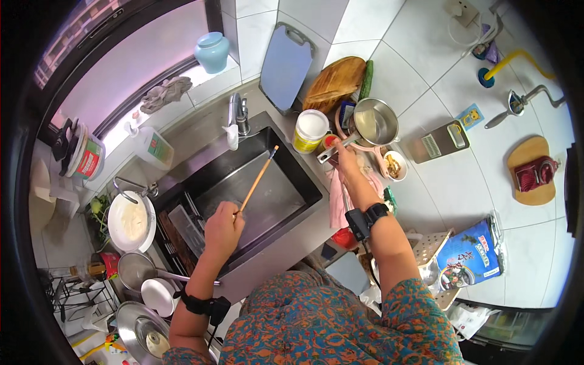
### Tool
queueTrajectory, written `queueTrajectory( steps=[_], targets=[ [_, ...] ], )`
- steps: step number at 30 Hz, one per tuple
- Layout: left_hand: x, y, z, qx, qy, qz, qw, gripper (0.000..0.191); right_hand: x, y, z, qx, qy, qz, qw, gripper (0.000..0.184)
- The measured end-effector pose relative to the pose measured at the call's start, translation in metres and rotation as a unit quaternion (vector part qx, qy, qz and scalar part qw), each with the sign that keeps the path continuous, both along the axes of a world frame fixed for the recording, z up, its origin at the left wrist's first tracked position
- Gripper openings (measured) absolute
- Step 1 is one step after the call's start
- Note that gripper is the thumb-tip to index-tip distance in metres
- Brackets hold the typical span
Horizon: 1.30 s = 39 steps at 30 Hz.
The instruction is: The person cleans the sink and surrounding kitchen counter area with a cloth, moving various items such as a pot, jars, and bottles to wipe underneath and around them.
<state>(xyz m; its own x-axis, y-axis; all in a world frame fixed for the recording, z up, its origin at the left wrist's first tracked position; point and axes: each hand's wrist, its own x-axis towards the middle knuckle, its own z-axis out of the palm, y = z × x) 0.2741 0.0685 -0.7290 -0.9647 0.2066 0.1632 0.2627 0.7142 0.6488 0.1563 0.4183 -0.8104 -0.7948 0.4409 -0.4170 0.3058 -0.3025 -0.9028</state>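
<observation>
My left hand (222, 229) is closed around slim wooden chopsticks (258, 182) with a dark band near the far end. They point up over the black sink (292, 175); I cannot tell whether it is one stick or two pressed together. To the right, my right hand (345, 160) grips the flat handle of a small steel saucepan (382, 130). A little pale liquid seems to lie in the pan, which is at the back of the counter. Just left of that hand are a red-topped jar (329, 140) and a white-lidded yellow tub (312, 130).
A chrome faucet (238, 114) stands behind the sink. A round wooden board (335, 84), a cucumber (366, 81) and a grey-blue cutting board (286, 68) lean by the wall. Left of the sink sit a white bowl (145, 223) and a steel pot (136, 271). Pink cloth (341, 203) hangs over the counter edge.
</observation>
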Motion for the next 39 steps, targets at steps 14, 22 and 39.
queueTrajectory(
  steps=[14, 22, 39],
  targets=[
    [-0.001, 0.034, -0.014, -0.012, -0.036, -0.117, 0.992, 0.012, 0.068, -0.016, 0.071, 0.57, 0.266, 0.11, 0.77, 0.027],
    [-0.002, 0.06, -0.017, -0.007, -0.074, -0.176, 0.982, 0.012, 0.103, 0.006, 0.076, 0.459, 0.167, 0.368, 0.791, 0.016],
    [-0.012, 0.012, -0.059, 0.113, -0.197, -0.031, 0.973, 0.015, 0.071, 0.04, 0.099, 0.285, 0.162, 0.144, 0.934, 0.021]
  ],
)
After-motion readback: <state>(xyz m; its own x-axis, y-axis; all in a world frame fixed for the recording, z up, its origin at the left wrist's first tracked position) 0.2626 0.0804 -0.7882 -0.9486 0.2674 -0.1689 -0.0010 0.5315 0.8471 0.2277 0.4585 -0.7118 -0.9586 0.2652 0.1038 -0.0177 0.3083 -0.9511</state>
